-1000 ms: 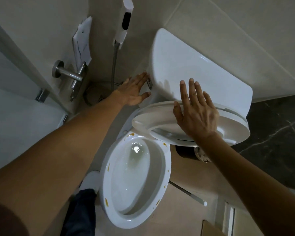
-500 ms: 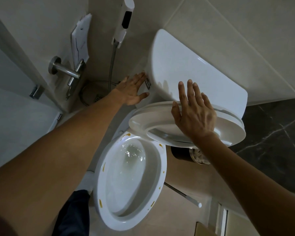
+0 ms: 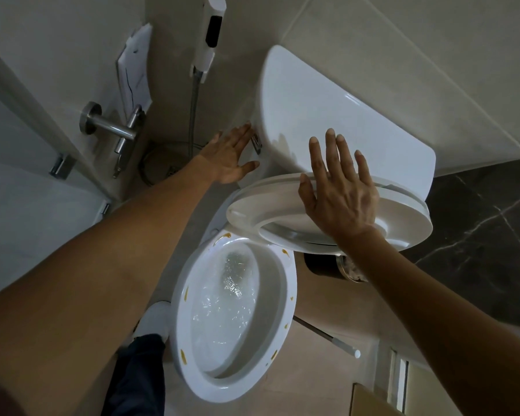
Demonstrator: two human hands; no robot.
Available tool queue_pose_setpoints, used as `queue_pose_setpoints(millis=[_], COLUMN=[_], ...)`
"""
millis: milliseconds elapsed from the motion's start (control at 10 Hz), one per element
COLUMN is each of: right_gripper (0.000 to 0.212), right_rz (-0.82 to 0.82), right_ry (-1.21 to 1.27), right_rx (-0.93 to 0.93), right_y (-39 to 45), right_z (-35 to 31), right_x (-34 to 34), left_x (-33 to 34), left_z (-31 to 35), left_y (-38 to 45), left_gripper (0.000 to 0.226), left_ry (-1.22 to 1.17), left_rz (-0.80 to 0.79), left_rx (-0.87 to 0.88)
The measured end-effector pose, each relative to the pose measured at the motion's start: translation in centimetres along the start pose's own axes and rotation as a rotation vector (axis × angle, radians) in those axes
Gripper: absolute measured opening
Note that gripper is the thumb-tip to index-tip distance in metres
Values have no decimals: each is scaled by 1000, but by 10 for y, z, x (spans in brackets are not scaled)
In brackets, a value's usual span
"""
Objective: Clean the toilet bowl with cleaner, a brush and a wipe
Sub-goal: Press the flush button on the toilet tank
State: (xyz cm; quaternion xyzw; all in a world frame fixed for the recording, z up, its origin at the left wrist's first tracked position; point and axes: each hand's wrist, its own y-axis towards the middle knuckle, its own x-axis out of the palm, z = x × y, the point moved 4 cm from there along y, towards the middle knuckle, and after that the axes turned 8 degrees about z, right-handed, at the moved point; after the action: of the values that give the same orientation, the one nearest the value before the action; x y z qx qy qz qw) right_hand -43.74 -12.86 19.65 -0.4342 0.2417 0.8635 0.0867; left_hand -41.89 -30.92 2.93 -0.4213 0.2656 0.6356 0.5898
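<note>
Overhead, both arms reach across the toilet bowl, hemmed by a tiled wall behind and a door with a steel handle beyond the left fingers; open floor lies on the thumb side of the right hand, where a thin rod rests on the tiles. The left hand stretches to the side of the tank, fingers spread and flat, their tips at the chrome flush lever; whether they press it I cannot tell. The right hand lies palm-down on the raised seat and lid, fingers splayed apart and gripping nothing, the tips overlapping the tank front. The seat leans back toward the tank, its rim jutting out below the right wrist. The bowl sits below and nearer than both sets of fingers, between the two forearms, its long axis running from the tank toward the person's dark trouser leg and white shoe. Water churns inside it, and yellow-brown spots dot the rim. A bidet sprayer hangs on the wall above the left fingertips.
</note>
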Motion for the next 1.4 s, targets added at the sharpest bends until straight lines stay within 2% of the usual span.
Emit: queue_pose_setpoints(millis=[700, 1400], right_gripper=[56, 54], right_rz=[-36, 34], right_ry=[12, 2], right_rx=[15, -9], right_y=[0, -1], right_z=[-1, -1], right_x=[0, 1], left_x=[-1, 1], left_z=[1, 0], left_y=[1, 1], left_gripper=[80, 81], left_ry=[43, 51], left_rz=[-19, -16], left_rx=[-18, -14])
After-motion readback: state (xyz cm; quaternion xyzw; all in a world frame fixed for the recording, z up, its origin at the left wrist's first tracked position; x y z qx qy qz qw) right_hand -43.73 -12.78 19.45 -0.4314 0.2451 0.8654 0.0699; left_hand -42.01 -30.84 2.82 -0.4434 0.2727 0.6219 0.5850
